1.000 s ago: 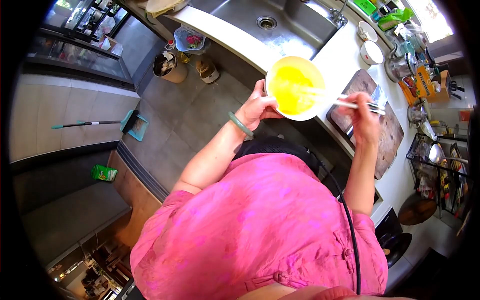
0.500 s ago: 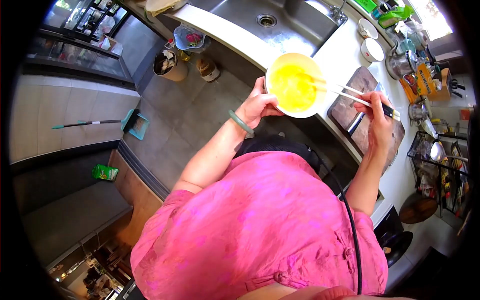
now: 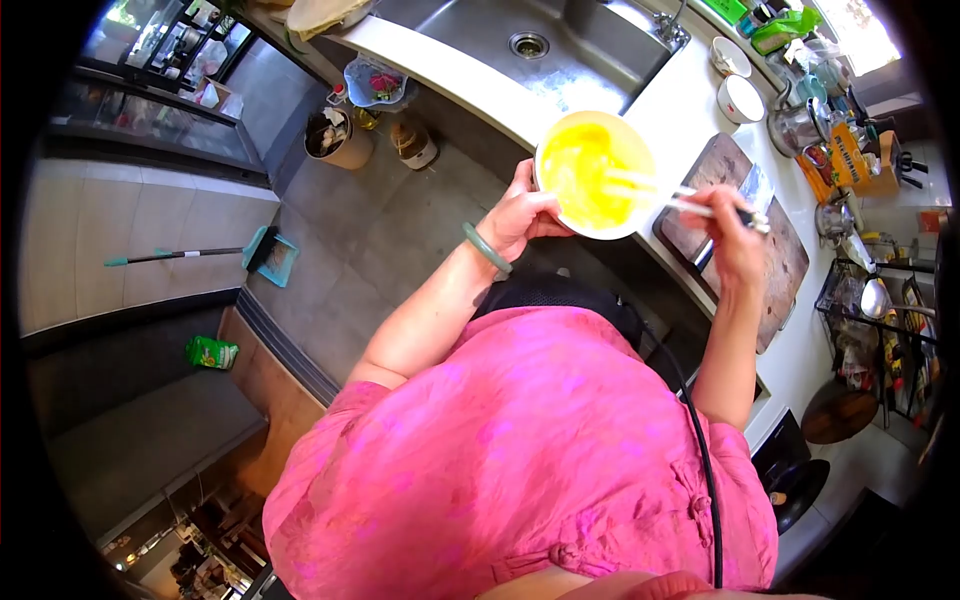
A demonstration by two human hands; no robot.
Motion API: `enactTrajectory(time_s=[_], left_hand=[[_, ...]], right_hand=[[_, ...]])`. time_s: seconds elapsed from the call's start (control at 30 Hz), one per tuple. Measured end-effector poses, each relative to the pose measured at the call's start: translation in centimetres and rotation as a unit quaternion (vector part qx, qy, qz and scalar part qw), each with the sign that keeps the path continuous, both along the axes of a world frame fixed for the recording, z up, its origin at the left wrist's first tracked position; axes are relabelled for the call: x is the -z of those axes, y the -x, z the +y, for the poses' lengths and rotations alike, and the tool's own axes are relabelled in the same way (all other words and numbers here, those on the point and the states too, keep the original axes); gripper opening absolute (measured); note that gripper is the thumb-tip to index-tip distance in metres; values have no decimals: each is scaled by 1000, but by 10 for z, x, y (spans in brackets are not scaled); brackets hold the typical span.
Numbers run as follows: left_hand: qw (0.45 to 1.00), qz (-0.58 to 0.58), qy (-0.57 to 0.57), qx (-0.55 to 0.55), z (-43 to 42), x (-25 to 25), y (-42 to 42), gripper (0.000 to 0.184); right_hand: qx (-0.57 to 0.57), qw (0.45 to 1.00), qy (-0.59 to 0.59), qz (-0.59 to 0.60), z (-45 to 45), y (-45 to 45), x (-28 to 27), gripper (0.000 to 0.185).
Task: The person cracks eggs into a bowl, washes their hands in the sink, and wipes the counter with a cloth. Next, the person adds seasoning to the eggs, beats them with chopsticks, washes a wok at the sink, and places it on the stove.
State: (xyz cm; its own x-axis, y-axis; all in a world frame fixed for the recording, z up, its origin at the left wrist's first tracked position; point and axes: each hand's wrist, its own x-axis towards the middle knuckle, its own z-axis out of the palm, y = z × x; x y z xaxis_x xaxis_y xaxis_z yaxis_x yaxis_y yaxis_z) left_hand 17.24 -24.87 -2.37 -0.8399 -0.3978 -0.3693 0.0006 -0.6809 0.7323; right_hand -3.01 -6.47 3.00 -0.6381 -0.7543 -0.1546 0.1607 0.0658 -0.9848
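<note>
A white bowl (image 3: 641, 220) of bright yellow liquid, which looks like beaten egg, is tilted towards me in front of the counter. My left hand (image 3: 527, 213) grips its left side, thumb near the rim and fingers underneath; a green bangle (image 3: 486, 249) circles that wrist. A pair of chopsticks (image 3: 692, 206), pale with dark ends, is held in my right hand (image 3: 731, 236). Their tips dip into the yellow liquid and are smeared by motion. Under my right hand lies a brown cutting board (image 3: 782, 270) on the counter, with a blade partly showing on it.
Beyond the bowl is a steel sink (image 3: 470, 30). Two white bowls, the nearer one (image 3: 741, 100) upright, stand on the white counter (image 3: 680, 110) beside a metal kettle (image 3: 795, 130). A waste bin (image 3: 345, 150) and a brown jug (image 3: 412, 145) stand on the floor at left.
My right hand has moved left and slightly down, towards the bowl, swinging the chopsticks through the yellow liquid. The bowl has shifted only slightly in view.
</note>
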Motion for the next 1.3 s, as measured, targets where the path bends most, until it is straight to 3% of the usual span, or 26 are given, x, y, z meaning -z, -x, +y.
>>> enactTrajectory(time_s=[0.07,0.13,0.2,0.27,0.33,0.4,0.47,0.53,0.6,0.67,0.73,0.8,0.87,0.93,1.0,1.07,1.13,1.2,1.27,1.3], left_hand=[[1000,2,-3,2,-3,0,3,62],[1000,0,3,3,-3,3,3,61],[1000,1,-3,10,-2,4,4,62],[1000,4,-6,15,-5,2,7,63],[1000,-3,-2,8,-3,3,9,62],[1000,-9,-10,13,0,2,11,63],[1000,-7,-9,17,-5,0,17,63],[1000,-1,-6,22,-5,6,19,62],[999,-10,-21,32,-4,11,22,63],[999,-11,-24,44,-5,10,30,63],[1000,-3,-19,23,-2,13,34,65],[999,-14,-20,34,-3,15,39,66],[998,-19,-15,51,-3,17,43,67],[999,2,-7,37,-1,20,50,67],[999,-4,-11,41,-1,19,55,68],[999,-11,-15,50,2,20,58,68],[998,-28,6,59,2,24,66,67],[998,-24,-2,65,2,27,75,67],[998,-25,-10,55,6,29,81,67],[998,-26,-9,58,8,31,84,67]], right_hand=[[-58,996,44,-51,-3,-13,-5,24],[84,994,73,-22,-3,0,4,25],[46,999,5,14,0,7,6,24],[-57,996,36,-54,-1,-4,2,24],[78,991,92,-51,-1,1,6,23],[76,996,32,22,1,16,11,23],[-30,999,8,-39,4,6,13,24],[-32,997,40,-66,1,6,8,25],[112,993,38,-2,4,18,14,24],[25,999,-15,-17,10,19,18,24],[15,998,31,-53,10,9,8,25],[116,992,31,31,12,22,2,24],[114,992,-6,54,18,33,3,23],[-23,999,-15,-20,20,27,1,22],[113,993,38,5,21,31,9,22],[132,991,-3,32,28,52,20,20],[32,999,-12,-6,29,45,27,23],[69,995,41,-52,27,38,29,24],[172,984,40,8,28,55,38,23],[150,988,26,-14,32,61,38,23]])
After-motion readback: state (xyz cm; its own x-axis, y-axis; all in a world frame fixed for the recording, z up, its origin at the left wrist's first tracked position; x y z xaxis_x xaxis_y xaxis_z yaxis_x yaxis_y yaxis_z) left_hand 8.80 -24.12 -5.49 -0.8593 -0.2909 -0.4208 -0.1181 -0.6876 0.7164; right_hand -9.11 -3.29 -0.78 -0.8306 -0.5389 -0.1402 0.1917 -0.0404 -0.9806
